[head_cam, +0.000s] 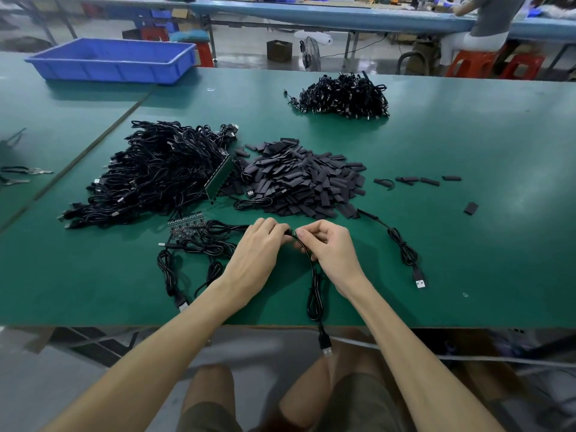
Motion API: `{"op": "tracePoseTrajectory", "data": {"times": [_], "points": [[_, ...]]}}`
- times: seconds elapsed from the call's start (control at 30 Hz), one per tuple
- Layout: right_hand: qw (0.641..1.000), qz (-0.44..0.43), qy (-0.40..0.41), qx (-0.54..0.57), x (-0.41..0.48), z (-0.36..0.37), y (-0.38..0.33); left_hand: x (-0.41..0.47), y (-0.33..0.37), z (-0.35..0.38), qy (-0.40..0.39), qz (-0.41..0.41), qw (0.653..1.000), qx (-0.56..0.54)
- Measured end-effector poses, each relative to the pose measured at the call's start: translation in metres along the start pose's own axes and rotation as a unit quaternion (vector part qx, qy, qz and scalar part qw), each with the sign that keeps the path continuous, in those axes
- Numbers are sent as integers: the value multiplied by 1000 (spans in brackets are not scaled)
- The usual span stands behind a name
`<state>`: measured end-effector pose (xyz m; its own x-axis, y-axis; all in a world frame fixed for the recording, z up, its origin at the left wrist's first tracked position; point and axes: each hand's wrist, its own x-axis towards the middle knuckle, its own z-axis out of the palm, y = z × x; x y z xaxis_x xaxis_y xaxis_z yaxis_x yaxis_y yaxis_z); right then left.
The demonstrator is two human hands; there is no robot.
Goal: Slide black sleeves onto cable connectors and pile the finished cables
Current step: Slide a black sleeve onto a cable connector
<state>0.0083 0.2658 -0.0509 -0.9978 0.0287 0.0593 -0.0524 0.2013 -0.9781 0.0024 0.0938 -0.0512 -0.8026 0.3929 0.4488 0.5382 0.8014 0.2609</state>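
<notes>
Left hand: fingers curled, gripping the upper end of the cable just above the table.
Right hand: thumb and fingertips pinch the same cable end; the two hands meet fingertip to fingertip.
Connector: hidden between the fingertips (cannot tell whether a sleeve is on it).
Cable: runs from the fingers toward the near table edge, bundled midway; its USB plug hangs past the edge.
Sleeve pile: flat black sleeves heaped just beyond the hands.
Loose sleeves: a few lying singly right of the pile.
Cable heap: large tangle left of the sleeve pile, with a green board leaning at its right side.
Near cables: several lying beside the left hand, attached to a small board.
Far pile: a smaller cable heap, well apart at the back right.
Single cable: lies alone right of the right hand.
Bin: blue, at the far left.
</notes>
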Motion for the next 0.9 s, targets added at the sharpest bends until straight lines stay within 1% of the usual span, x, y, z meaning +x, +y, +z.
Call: {"op": "tracePoseTrajectory", "data": {"times": [0.2,0.33,0.47,0.67,0.9], "points": [[1000,-3,-5,-3,-1,-1,-2,-1,2,-3,-21,3,1000,-9],[1000,-11,-16,4,-1,1,-3,0,3,-4,-25,-18,999,6],[998,-9,-44,-34,-1,1,-2,0,2,-4,-20,-31,999,10],[999,-23,-26,21,-1,-4,-2,-1,-1,-3,-5,-1,1000,-13],[999,-20,-30,21,-1,-4,-1,-1,-5,0,4,25,999,-29]]}}
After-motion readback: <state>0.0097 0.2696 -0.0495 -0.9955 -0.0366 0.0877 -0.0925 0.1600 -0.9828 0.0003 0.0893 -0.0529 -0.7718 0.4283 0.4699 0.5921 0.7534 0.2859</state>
